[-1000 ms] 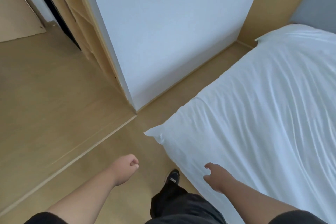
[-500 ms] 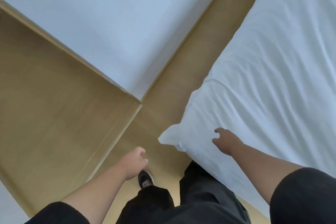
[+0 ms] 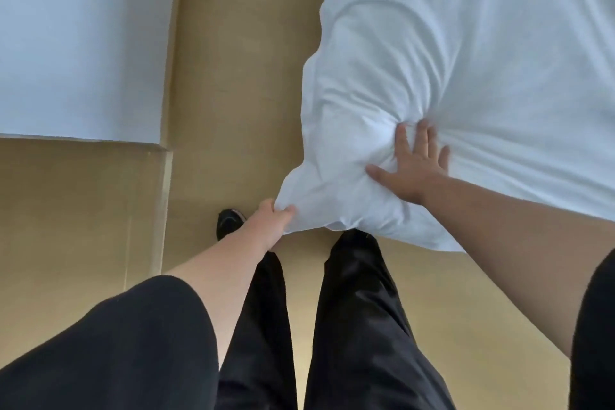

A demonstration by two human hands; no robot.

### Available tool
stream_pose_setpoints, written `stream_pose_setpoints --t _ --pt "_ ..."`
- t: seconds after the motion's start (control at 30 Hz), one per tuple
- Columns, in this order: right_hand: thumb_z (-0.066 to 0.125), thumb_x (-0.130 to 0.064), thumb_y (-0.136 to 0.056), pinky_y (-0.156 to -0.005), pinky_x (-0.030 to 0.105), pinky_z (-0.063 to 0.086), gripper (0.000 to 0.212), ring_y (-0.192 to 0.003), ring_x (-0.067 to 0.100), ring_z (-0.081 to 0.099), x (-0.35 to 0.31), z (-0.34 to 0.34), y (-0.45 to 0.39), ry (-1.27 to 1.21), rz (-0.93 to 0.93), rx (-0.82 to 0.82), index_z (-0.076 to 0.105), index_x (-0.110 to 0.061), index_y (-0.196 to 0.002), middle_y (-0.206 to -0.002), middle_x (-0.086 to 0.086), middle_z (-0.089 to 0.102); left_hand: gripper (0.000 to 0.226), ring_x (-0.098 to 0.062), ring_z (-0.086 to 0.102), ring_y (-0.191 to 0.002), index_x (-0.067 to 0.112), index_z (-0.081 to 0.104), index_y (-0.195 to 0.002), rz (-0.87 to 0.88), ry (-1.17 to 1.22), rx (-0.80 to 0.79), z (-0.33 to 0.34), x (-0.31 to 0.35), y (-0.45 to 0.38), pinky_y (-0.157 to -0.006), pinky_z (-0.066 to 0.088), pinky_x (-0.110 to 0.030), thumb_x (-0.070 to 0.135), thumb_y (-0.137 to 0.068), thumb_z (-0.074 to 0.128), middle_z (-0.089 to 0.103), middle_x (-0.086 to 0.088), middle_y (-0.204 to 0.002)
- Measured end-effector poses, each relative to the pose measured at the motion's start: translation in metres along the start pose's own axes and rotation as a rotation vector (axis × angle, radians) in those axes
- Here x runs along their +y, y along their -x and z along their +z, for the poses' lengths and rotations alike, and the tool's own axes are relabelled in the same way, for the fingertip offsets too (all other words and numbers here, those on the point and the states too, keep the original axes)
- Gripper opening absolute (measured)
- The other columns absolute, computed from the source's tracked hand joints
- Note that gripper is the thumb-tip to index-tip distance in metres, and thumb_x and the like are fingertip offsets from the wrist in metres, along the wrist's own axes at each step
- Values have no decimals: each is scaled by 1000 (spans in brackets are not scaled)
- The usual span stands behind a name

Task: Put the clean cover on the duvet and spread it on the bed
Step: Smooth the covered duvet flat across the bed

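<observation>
A white covered duvet [image 3: 466, 53] lies spread over the bed and fills the upper right of the view. Its near corner hangs over the bed's edge toward me. My left hand [image 3: 274, 218] pinches the very tip of that corner. My right hand [image 3: 411, 170] lies on top of the duvet just behind the corner, fingers spread and straight, pressing into the fabric so that creases bunch around the fingertips. The bed under the duvet is hidden.
A white wall panel [image 3: 80, 40] with a wooden edge stands at the upper left. A strip of wooden floor [image 3: 239, 76] runs between it and the bed. My legs in black trousers [image 3: 349, 326] and a black shoe [image 3: 228, 221] are below.
I have stepped closer to the bed corner and looked further down. My left hand went from hanging free to pinching the duvet corner. My right hand moved onto the duvet and pressed down.
</observation>
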State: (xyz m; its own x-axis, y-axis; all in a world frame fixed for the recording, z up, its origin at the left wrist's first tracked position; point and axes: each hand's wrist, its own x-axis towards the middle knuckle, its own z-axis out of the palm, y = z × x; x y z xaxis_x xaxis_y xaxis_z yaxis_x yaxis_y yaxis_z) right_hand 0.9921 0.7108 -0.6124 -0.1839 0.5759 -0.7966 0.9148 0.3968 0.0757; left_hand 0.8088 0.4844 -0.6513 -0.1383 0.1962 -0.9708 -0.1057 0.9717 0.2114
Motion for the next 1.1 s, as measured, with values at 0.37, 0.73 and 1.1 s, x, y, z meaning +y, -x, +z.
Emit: stream_pose_setpoints --t 0.37,0.73,1.1 --pt "16 -98 -64 -120 55 -19 120 -147 23 -38 -2 21 -20 33 65 82 -34 -33 -151 -158 7 -43 53 -22 60 -118 24 59 -132 40 377 -107 0 -29 -48 -107 45 -43 58 -92 63 65 5 -126" --pt "40 -77 -88 -126 51 -3 87 -156 26 -1 -31 -9 37 -127 18 320 13 -35 -159 -170 6 -1 20 -14 37 -45 30 72 -91 32 353 107 -47 -87 54 -45 39 -30 48 -83 74 53 1 -73" --pt "31 -94 -76 -116 69 -10 110 -149 30 -34 -32 37 14 -43 154 136 -26 -41 -153 -160 9 -39 30 -27 61 -76 16 50 -100 -42 -349 175 -40 -92 -15 -77 58 -39 46 -100 50 59 -4 -88"
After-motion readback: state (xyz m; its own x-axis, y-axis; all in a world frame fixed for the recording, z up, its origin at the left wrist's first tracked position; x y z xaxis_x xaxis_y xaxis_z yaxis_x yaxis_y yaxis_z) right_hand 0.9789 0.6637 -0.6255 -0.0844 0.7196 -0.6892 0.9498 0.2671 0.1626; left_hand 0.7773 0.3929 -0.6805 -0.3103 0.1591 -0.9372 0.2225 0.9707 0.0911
